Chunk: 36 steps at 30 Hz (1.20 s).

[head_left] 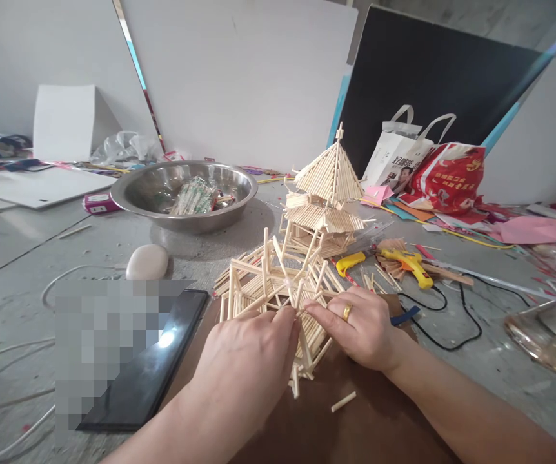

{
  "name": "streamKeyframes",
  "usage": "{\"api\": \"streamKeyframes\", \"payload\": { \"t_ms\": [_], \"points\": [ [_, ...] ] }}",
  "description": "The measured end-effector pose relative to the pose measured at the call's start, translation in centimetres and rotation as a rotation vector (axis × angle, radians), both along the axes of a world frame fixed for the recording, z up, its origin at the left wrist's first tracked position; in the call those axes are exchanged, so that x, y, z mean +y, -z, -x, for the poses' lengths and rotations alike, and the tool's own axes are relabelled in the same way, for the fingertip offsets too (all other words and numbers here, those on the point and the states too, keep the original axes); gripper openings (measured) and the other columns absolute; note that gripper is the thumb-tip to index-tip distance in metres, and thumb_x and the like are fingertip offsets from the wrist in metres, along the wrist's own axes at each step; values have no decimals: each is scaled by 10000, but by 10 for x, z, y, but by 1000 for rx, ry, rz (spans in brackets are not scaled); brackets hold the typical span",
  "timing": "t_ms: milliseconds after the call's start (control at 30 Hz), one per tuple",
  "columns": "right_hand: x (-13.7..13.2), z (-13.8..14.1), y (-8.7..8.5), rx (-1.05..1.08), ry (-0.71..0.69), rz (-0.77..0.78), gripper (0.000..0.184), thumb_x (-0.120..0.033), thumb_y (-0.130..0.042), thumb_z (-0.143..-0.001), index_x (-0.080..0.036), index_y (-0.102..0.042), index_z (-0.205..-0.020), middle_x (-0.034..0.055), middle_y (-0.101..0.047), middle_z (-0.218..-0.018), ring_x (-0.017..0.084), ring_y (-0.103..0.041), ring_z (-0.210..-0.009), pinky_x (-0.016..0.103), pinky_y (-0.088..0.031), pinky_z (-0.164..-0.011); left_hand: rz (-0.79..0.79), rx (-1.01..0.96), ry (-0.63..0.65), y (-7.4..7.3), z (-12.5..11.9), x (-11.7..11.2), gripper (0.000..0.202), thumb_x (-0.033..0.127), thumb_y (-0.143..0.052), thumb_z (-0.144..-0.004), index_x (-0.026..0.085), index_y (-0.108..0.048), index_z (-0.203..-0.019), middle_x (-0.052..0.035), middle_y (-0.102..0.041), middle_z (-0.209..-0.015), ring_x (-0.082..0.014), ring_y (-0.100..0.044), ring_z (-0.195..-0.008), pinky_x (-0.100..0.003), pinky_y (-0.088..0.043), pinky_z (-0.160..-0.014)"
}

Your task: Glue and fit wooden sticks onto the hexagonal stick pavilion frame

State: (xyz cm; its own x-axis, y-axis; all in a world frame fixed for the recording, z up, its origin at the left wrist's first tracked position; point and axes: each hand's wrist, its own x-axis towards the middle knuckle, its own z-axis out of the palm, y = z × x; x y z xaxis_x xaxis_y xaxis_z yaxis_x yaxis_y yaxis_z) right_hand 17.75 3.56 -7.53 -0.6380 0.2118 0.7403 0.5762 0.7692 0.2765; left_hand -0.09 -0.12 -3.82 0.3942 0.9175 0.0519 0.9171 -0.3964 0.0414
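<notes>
In front of me lies a frame built of thin wooden sticks [268, 283], with upright posts and slatted panels. Sticks meet near its middle. My left hand [251, 351] is closed at this meeting point, thumb and forefinger pinching the frame's sticks. From the other side, my right hand [360, 325], with a gold ring, pinches at the same spot. The fingers hide exactly which sticks they touch. Just behind stands a wooden-stick pavilion [329, 187] with a pointed slatted roof. One short loose stick [344, 401] rests on the brown board [307, 432] beneath the frame.
A steel basin [186, 219] holding plastic-wrapped packs stands back left. A pale rounded object [147, 261] and a dark phone-like device [162, 367] lie left. Right are a yellow glue gun [411, 261], its black cable [466, 322], a red bag [447, 177] and a glass vessel [549, 341].
</notes>
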Motion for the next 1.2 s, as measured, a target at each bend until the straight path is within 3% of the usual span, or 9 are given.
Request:
{"api": "streamKeyframes", "payload": {
  "t_ms": [767, 1200],
  "points": [
    [0, 0, 0, 13, -10, 28, 96, -91, -571, -775, -111, -648, -828, -1, -600, -567, 117, -540, -569, 264, -351, -514, -34, 0, 13, 2, 1, 0, 198, 208, -370, -859, 227, -543, -764, 0, -642, -631, -199, -618, -558, -241, -292, -428],
    [0, 1, 2, 31, 5, 22, 103, -91, -563, -778, -122, -650, -822, -8, -584, -551, 114, -523, -561, 264, -333, -516, -24, -51, 73, 9, 10, 2, 137, 163, -431, -799, 226, -540, -851, -1, -634, -695, -176, -605, -593, -253, -361, -484]
  ]
}}
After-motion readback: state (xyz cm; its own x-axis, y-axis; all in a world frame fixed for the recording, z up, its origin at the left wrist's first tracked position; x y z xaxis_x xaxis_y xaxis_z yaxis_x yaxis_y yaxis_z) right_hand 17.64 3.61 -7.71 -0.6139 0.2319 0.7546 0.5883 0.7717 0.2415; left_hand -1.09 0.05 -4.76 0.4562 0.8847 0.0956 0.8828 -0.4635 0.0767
